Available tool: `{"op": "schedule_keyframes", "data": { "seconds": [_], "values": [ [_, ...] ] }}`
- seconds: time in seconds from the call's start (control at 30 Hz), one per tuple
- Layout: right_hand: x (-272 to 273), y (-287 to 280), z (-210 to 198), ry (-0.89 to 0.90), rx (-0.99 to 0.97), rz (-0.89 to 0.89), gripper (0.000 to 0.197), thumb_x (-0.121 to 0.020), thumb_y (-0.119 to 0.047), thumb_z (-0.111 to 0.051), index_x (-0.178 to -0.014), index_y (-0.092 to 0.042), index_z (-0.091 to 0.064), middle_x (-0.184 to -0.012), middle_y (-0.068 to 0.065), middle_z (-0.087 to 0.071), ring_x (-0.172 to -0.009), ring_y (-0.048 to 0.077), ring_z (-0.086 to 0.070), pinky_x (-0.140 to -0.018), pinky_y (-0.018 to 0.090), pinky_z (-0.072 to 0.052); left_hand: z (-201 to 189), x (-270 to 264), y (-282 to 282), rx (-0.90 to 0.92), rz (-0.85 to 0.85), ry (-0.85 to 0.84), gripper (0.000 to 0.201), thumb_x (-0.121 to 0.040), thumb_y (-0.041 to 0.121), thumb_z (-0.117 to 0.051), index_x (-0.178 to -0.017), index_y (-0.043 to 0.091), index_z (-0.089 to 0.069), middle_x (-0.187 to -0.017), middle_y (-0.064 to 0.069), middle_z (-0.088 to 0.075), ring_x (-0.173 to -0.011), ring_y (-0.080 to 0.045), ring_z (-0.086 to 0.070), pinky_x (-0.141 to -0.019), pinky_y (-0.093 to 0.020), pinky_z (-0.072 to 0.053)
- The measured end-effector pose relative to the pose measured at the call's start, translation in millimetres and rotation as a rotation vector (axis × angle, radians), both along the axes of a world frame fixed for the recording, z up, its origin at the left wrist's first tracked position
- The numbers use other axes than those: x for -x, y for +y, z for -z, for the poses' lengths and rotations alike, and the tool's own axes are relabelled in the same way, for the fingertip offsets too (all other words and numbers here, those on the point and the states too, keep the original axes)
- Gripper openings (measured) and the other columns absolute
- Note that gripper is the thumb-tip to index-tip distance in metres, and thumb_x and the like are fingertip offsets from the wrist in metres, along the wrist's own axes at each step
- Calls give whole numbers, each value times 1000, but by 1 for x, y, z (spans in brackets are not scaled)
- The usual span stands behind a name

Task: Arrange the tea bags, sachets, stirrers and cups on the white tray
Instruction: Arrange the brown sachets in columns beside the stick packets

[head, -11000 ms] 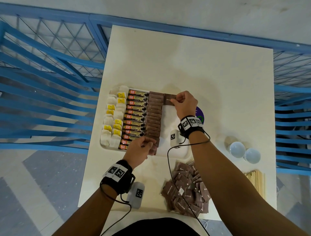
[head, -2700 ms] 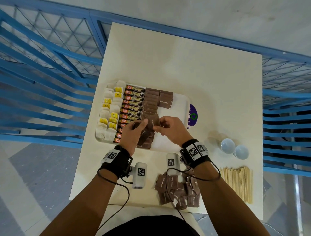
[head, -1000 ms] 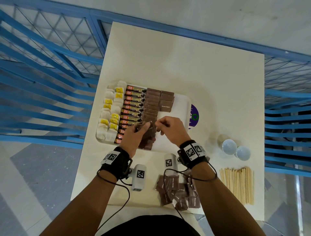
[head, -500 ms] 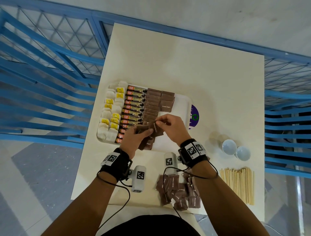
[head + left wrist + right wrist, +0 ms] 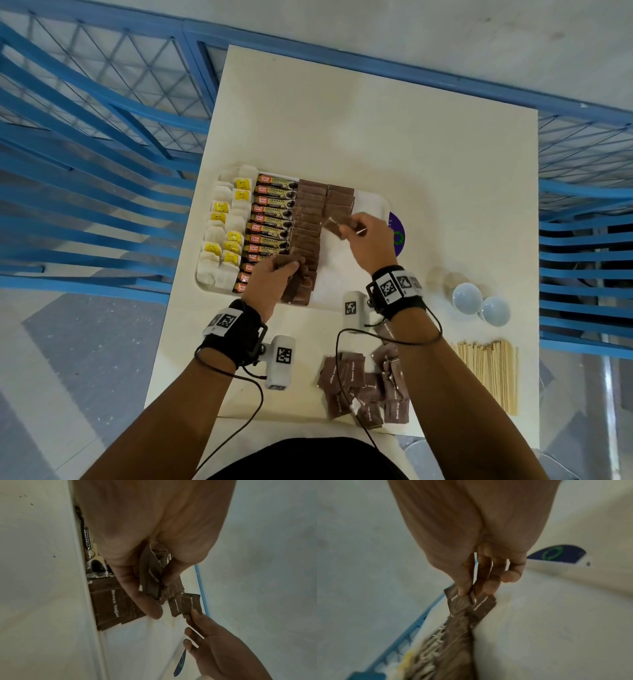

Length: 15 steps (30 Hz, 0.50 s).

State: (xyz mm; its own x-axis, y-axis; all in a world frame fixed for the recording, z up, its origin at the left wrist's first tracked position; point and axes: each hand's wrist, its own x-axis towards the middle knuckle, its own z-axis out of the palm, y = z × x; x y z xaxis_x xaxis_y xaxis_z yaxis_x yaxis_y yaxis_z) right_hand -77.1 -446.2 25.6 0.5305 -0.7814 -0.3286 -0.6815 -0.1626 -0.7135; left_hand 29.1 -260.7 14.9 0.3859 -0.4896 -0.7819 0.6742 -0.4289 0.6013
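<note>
The white tray [image 5: 373,202] carries tea bags [image 5: 222,236] with yellow tags on its left, a column of coffee sachets [image 5: 274,219], then brown sugar sachets [image 5: 308,219] in rows. My left hand [image 5: 287,269] grips a small stack of brown sugar sachets [image 5: 150,577] over the tray's near end. My right hand [image 5: 356,228] pinches two brown sugar sachets [image 5: 337,224] above the tray, just below the short second row [image 5: 339,200]; the sachets [image 5: 467,601] show blurred in the right wrist view.
A loose pile of brown sachets [image 5: 366,383] lies at the table's near edge. Wooden stirrers [image 5: 486,373] lie at the near right, two pale cups [image 5: 479,305] beyond them. A purple disc [image 5: 399,236] pokes out from under the tray's right rim. Blue railings surround the table.
My right hand has moved away from the left hand toward the far right, carrying sachets off the stack. The left hand stays with its stack.
</note>
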Motion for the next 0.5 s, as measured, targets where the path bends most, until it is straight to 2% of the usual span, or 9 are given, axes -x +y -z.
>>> {"op": "schedule_keyframes", "data": {
  "seconds": [0.1,0.27,0.33,0.43,0.5],
  "values": [
    [-4,-17,11,84,99,-40,12,-93,-21,-69,-101,-13,-71,-94,0,-69,-82,15,-60,-78,29,-52,0,2,1,-13,46,-10,17,-101,8,-57,-108,8,-73,-93,-15,-76,-76,-29,-74,-66,-40,-62],
    [-13,-20,22,164,115,-134,20,-93,-23,-69,-108,-11,-72,-100,5,-71,-89,21,-66,-85,35,-57,-1,1,2,-7,52,-31,17,-99,5,-60,-107,8,-75,-95,-14,-77,-82,-30,-75,-72,-41,-61],
    [-16,-18,23,151,113,-122,18,-92,-21,-71,-107,-12,-71,-96,5,-72,-85,20,-67,-83,37,-59,-2,-1,2,-5,57,-37,17,-99,6,-61,-109,7,-74,-95,-12,-77,-83,-29,-75,-73,-40,-61],
    [-18,-16,22,131,117,-83,20,-88,-20,-76,-105,-14,-67,-86,0,-68,-80,17,-67,-78,36,-60,-4,-3,3,-10,58,-48,16,-99,7,-61,-108,10,-74,-90,-8,-78,-79,-25,-76,-65,-36,-62],
    [-19,-15,23,116,120,-64,24,-86,-18,-78,-105,-14,-66,-76,-8,-61,-74,13,-63,-77,35,-60,-5,-3,2,-16,51,-46,16,-99,6,-61,-107,11,-74,-87,-7,-78,-78,-27,-76,-66,-41,-64]
  ]
}}
